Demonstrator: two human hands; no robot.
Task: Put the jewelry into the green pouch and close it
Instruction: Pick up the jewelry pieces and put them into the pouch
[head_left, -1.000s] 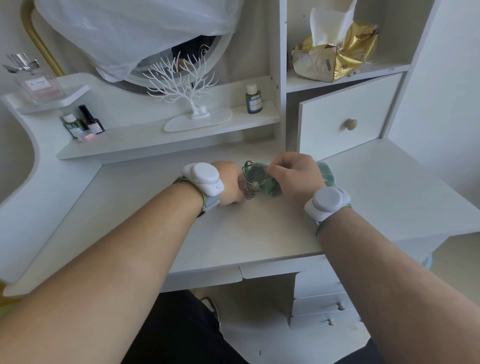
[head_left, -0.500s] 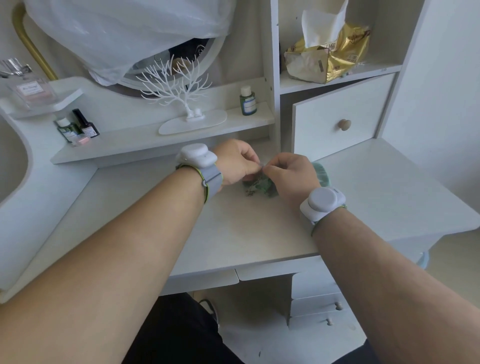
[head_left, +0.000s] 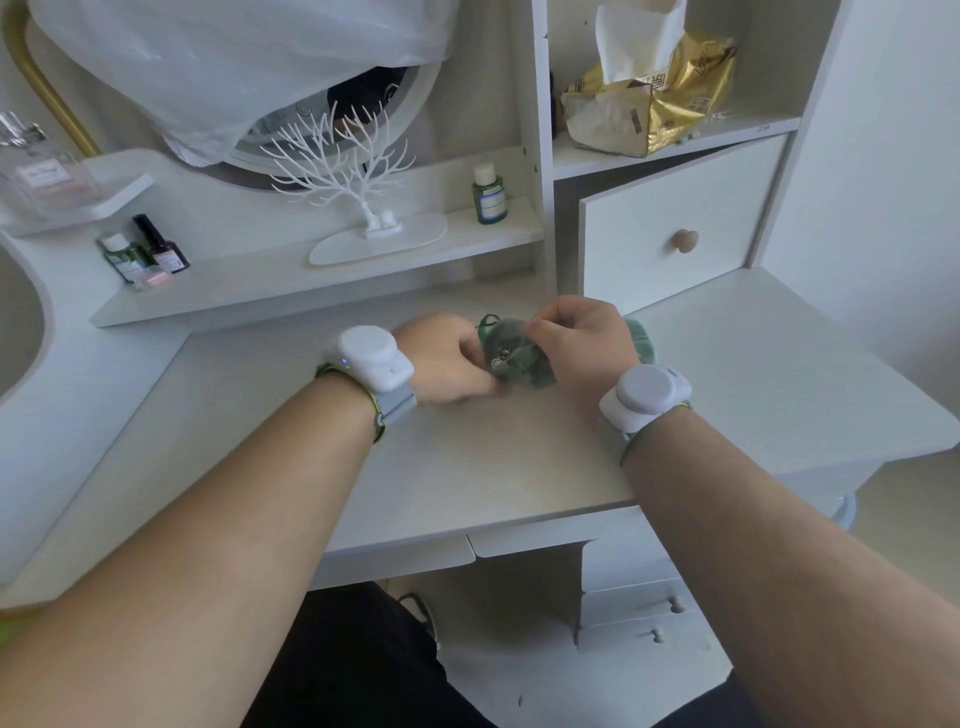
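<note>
A sheer green pouch (head_left: 524, 364) lies on the white dressing table (head_left: 519, 457), its mouth turned toward me. My right hand (head_left: 582, 348) pinches the upper edge of the mouth and covers most of the pouch; the pouch's far end shows behind it. Small silver jewelry (head_left: 502, 358) sits at the pouch opening. My left hand (head_left: 447, 358) is blurred at the left edge of the mouth, fingers closed on the jewelry or the pouch rim; I cannot tell which.
A white branch-shaped jewelry stand (head_left: 363, 208) and a small green bottle (head_left: 487, 195) stand on the low shelf behind. Nail polish bottles (head_left: 145, 254) sit at the left. A half-open drawer (head_left: 675, 223) is close behind my right hand. A tissue pack (head_left: 649, 98) fills the upper shelf.
My left hand dropped from the pouch's top edge back down to the left of its mouth. The mouth is open again and the silver jewelry shows inside it.
</note>
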